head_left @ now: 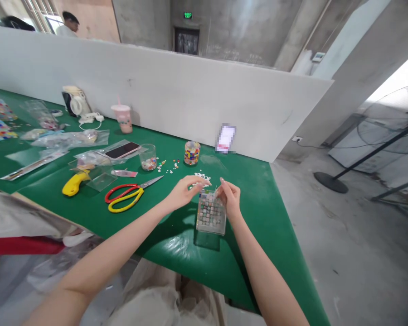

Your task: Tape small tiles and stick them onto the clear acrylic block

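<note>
A transparent box [211,216] with rows of small mosaic tiles on it sits at the near part of the green table. My left hand [185,190] hovers at its upper left corner, thumb and fingertips brought together; whatever they pinch is too small to make out. At the box's upper right edge my right hand [230,195] is closed in a pinch, with a thin pale thing by the fingertips that I cannot identify. Loose white tiles [202,177] lie just beyond both hands. A round jar [192,154] covered in coloured tiles stands farther back.
Scissors [132,195], a yellow-handled tool [75,183], a glue tube [124,173] and a tile cup [148,159] lie leftward. Behind them are a phone [122,150] and a pink tumbler [123,118]. Another phone [226,138] leans on the white partition [177,95]. A person sits beyond.
</note>
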Available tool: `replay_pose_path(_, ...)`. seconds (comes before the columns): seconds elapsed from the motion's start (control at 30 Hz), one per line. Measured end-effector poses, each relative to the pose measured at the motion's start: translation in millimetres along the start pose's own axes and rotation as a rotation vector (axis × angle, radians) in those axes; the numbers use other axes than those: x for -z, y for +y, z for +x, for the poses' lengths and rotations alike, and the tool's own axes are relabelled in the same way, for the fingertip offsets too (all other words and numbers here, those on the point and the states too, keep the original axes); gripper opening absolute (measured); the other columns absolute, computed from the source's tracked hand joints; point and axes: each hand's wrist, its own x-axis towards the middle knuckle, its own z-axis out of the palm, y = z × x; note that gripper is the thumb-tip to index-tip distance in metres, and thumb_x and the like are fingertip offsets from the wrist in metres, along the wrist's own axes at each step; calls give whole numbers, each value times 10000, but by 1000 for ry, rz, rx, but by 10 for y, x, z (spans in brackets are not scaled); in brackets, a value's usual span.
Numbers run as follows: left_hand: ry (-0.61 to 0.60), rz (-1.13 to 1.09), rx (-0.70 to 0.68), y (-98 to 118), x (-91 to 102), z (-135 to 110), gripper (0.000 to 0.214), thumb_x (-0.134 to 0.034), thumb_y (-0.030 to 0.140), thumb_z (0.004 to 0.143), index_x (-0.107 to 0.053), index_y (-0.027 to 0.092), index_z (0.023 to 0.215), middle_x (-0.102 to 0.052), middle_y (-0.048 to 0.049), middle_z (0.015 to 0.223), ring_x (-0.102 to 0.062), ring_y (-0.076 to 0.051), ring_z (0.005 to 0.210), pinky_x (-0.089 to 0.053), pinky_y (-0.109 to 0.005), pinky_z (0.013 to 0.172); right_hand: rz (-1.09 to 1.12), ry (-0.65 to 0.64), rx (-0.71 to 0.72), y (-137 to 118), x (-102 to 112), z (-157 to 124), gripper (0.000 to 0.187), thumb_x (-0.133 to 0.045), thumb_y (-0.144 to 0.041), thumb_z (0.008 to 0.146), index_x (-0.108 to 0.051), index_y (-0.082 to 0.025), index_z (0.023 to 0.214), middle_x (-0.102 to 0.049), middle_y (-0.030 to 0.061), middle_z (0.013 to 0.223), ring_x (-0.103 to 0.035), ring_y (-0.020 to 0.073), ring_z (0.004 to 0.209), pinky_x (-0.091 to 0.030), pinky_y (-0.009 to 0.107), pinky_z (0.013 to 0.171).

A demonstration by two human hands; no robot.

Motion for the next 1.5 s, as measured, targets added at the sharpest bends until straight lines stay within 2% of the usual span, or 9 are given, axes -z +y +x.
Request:
replay_pose_path(0.2, 206, 293, 358, -598, 374, 211, 310, -581, 355, 967, -602, 149, 1197, -647, -90, 1156, -655, -211, 980, -564, -422, 853, 40, 65, -128, 190, -140, 18, 295, -589, -375, 956, -621, -164, 1160, -669, 69, 1107, -674, 186, 896, -585, 369, 761)
replay_pose_path(0.3, 160, 429, 459, -849, 484, 361, 332, -591, 353, 961, -592, 149, 1223, -636, -97, 1192, -649, -224, 1013, -562, -437, 866, 36, 61, -174, 236, -212, 9, 295, -595, -371, 952, -622, -164, 1161, -667, 68, 1114, -674, 191, 906, -586, 373, 768)
replay_pose_path(0.43, 30, 572, 488, -984, 471, 643, 361, -597, 364, 955, -583, 153, 1248, -617, -119, 1246, -625, -262, 1089, -547, -473, 898, 15, 43, -211, 242, -234, 12, 292, -597, -361, 952, -620, -164, 1167, -665, 72, 1128, -673, 192, 918, -585, 379, 778)
replay_pose_path(0.57, -88, 659, 497, -986, 397, 892, 362, -597, 364, 955, -583, 153, 1249, -615, -120, 1250, -624, -263, 1092, -547, -475, 899, -23, 24, -235, 222, -218, 22, 289, -598, -360, 952, -622, -162, 1161, -668, 70, 1118, -675, 189, 908, -586, 373, 770)
replay_pose_path(0.7, -152, 702, 481, -963, 325, 943, 351, -598, 356, 956, -587, 153, 1242, -619, -114, 1242, -631, -253, 1078, -551, -466, 895, -67, -1, -239, 199, -195, 32, 270, -593, -361, 956, -631, -158, 1130, -677, 58, 1068, -675, 171, 854, -587, 344, 728)
replay_pose_path(1.03, -98, 639, 433, -834, 226, 876, 354, -618, 331, 946, -586, 140, 1242, -616, -117, 1241, -637, -242, 1060, -558, -448, 889, -176, -91, -224, 180, -141, 53, 284, -597, -361, 953, -627, -160, 1152, -672, 65, 1107, -676, 188, 900, -586, 369, 766)
replay_pose_path(1.2, 51, 477, 446, -794, 315, 786, 351, -608, 335, 951, -585, 144, 1244, -615, -118, 1244, -632, -251, 1073, -555, -456, 890, -301, -119, -222, 166, -105, 88, 268, -596, -359, 955, -634, -152, 1122, -680, 55, 1052, -677, 169, 841, -587, 341, 720)
replay_pose_path(1.3, 146, 324, 443, -731, 322, 752, 349, -599, 340, 956, -580, 152, 1249, -615, -113, 1241, -633, -248, 1067, -557, -455, 884, -418, -119, -233, 134, 34, 160, 282, -597, -360, 954, -626, -156, 1147, -676, 64, 1086, -678, 181, 880, -588, 365, 755)
replay_pose_path(1.5, 136, -117, 370, -380, 39, 788, 286, -583, 345, 969, -607, 138, 1167, -664, -70, 1060, -667, -167, 846, -589, -340, 724, -819, -174, -305, -18, 500, 182, 319, -622, -329, 938, -604, -169, 1214, -635, 91, 1226, -651, 228, 1036, -561, 444, 871)
